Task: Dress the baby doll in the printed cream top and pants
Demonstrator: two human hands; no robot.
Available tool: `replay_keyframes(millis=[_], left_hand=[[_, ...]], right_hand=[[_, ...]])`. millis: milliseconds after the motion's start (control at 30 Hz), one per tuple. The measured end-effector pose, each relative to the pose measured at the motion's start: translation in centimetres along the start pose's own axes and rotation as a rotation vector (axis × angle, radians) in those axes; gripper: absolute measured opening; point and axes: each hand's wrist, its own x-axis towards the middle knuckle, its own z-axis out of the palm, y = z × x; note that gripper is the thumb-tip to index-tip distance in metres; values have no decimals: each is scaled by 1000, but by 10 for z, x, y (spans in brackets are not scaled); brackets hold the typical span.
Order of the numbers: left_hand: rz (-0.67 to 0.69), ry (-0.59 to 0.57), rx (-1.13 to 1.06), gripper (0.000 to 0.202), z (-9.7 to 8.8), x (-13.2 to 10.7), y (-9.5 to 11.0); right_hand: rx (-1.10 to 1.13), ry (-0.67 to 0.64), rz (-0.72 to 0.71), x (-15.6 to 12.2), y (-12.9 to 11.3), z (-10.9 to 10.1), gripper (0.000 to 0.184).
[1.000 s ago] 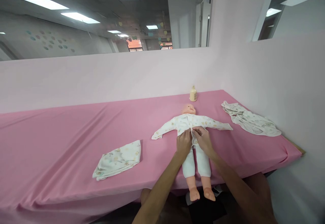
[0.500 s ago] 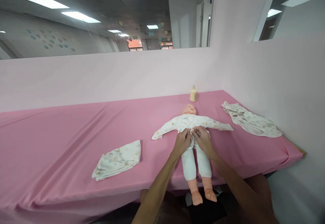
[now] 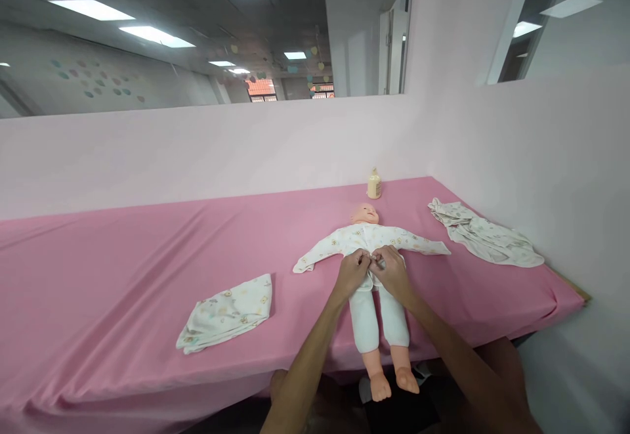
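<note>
A baby doll lies on its back on the pink-covered table, head toward the wall and bare feet past the front edge. It wears a white printed baby jacket with both sleeves spread wide, and its legs are in white cloth. Over the doll's belly, my left hand pinches one front edge of the jacket. Close beside it, my right hand pinches the other edge. The fingertips of both hands nearly meet at the front opening; the fastening between them is hidden by the fingers.
A folded printed cloth lies left of the doll. Crumpled printed clothing is at the right, along the wall. A cream pump bottle stands behind the doll's head. The pink sheet hangs over the table's front edge.
Both hands stay at the jacket front, with the fingertips shifting slightly. The jacket edge that showed between them is now more covered. The whole view has tilted a little.
</note>
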Motion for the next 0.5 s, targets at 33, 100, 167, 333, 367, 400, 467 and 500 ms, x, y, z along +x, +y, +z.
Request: replay_keyframes(millis=[33,100,167,333,367,400,467,500], left_hand=[[-7,1,0,23,0,0,0],[-24,7,1,19,-1,0,1],[-35,10,-17,15,-1,0,1],[-3,44,33,16,-2,-5,5],[14,68,102,17,-1,-7,6],[30,98,183,18,-1,-10,8],[55,148,344,20,1,-16,11],[62,163,418,21,1,-19,12]], right_hand=[[7,7,0,-1,0,0,10],[30,17,-5,-3,1,-1,13],[59,24,-17,-4,1,-2,15],[77,-25,-45,-8,0,-7,25],[68,-45,-47,-9,-1,-8,26],[60,-64,-50,-10,-1,-9,27],[49,-96,-56,-13,-2,-12,29],[49,-111,-59,-14,-3,-14,29]])
